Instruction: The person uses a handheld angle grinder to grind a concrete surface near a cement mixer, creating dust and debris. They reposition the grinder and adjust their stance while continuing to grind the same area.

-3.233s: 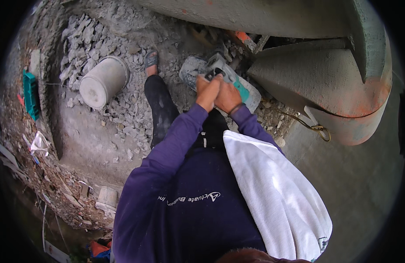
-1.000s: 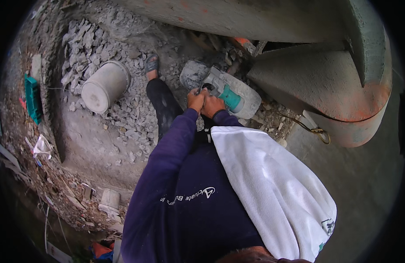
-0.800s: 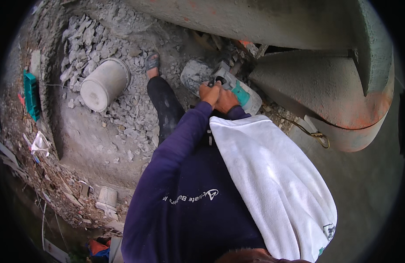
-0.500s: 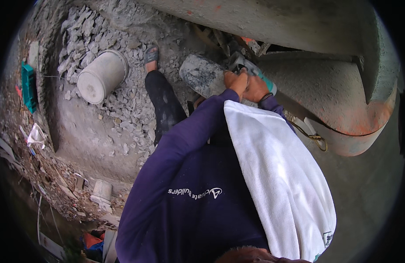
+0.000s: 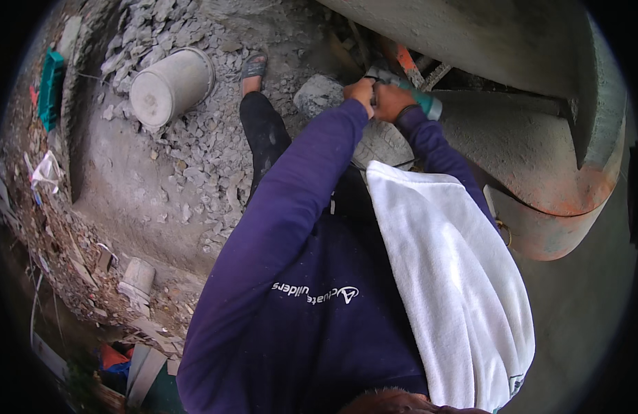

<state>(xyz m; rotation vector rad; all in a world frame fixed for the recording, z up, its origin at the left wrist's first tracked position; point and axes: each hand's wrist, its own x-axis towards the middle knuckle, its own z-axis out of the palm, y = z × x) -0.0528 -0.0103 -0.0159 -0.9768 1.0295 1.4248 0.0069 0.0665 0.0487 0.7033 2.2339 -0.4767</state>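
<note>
Both my hands are closed on a teal and grey power tool [image 5: 429, 105] at the top of the view, right of centre. My left hand [image 5: 360, 94] wraps round its left part. Close beside it, my right hand [image 5: 393, 102] grips it, a dark band on the wrist. The tool's working end is hidden. Just left of my left hand sits a dusty, speckled grey block [image 5: 317, 95], partly covered by my sleeve. Below my hands shows a pale rounded surface [image 5: 382, 145]; I cannot tell whether it belongs to that block.
Broken concrete rubble [image 5: 202, 148] covers the ground at left, around a grey bucket [image 5: 171, 86] with its flat bottom showing. My sandalled foot [image 5: 254, 67] stands on it. Large curved concrete forms [image 5: 519, 145] rise at right. A white towel [image 5: 450, 276] hangs over my chest.
Both hands and the tool have shifted away from my body, and more of my right forearm shows. My view has moved a little. The hands stay on the tool.
</note>
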